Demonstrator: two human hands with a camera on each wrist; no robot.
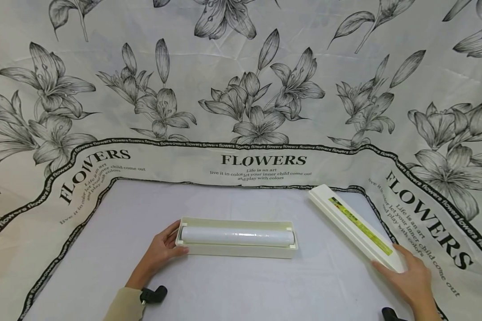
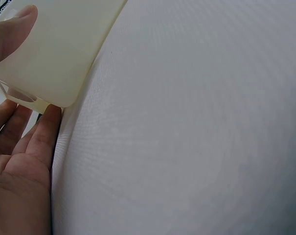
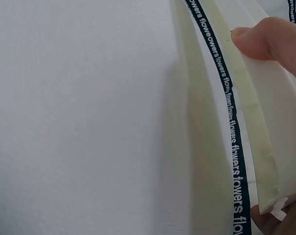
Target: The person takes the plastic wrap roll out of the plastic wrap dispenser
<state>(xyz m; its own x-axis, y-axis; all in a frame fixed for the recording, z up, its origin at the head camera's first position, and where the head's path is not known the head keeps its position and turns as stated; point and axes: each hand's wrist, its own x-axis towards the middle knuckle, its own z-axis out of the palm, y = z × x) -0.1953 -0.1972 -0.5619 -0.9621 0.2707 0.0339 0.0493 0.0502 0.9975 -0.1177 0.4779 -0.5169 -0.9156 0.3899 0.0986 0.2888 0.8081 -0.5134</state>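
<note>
"FLOWERS" on patterned cloth [image 1: 241, 93]

Open box [image 1: 241, 251], roll [image 1: 238, 235] inside, lid [image 1: 355, 227] apart

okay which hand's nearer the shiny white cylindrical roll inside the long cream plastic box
Left: the left hand grips the box at its left end, beside the roll; the right hand is farther off, holding a long white plastic lid.

Soft, even light puts small glints on the glossy white cylindrical roll [image 1: 238, 235]. Both wrist views look dimmer, the smooth white tabletop cloth [image 2: 187, 122] darkening rightward in the left one, leftward in the right.
</note>
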